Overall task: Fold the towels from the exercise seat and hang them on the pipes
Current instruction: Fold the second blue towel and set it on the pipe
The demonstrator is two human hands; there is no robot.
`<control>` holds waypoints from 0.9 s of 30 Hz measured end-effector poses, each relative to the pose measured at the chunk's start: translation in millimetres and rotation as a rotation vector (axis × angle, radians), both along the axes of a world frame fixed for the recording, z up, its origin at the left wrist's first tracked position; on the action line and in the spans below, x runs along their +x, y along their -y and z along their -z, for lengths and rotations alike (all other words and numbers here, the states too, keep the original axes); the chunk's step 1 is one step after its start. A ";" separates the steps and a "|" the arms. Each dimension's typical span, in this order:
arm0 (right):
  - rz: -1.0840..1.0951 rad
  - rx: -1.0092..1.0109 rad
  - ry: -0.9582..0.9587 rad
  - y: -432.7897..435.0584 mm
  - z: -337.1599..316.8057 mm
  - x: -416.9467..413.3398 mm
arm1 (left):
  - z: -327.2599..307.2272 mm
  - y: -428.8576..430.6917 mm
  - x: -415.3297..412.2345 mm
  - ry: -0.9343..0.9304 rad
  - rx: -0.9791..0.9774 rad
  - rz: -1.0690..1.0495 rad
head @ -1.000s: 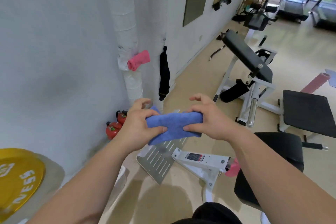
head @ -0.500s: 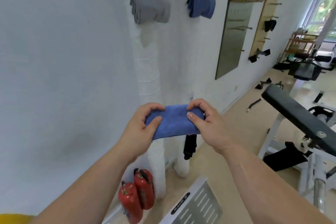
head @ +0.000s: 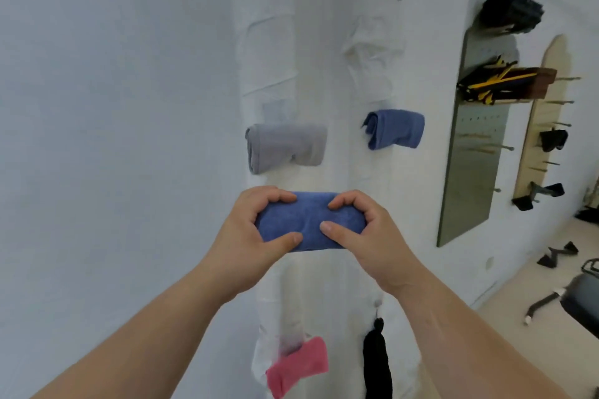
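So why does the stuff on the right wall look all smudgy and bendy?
In the head view, the hands and their blue towel look fairly sharp, while the rack of black and yellow straps at the right edge is smeared by motion blur; the wide-angle lens makes the metal panel lean; the light is soft, without glare.

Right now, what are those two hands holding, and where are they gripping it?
A folded blue towel, held by both ends: left hand on its left end, right hand on its right.
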State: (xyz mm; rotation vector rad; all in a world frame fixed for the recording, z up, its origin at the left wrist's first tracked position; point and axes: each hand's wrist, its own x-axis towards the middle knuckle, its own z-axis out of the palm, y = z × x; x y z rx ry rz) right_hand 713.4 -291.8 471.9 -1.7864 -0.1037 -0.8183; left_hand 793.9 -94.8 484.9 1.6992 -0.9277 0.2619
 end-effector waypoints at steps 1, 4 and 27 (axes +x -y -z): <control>0.006 -0.025 0.012 1.9 -10.4 6.7 | -10.1 1.5 8.3 0.027 -0.010 0.003; 0.050 -0.093 0.029 3.0 -41.5 18.8 | -36.9 6.0 30.1 0.085 -0.033 0.043; 0.184 -0.260 0.193 97.7 -151.4 32.0 | -139.2 107.6 71.8 0.497 -0.066 0.108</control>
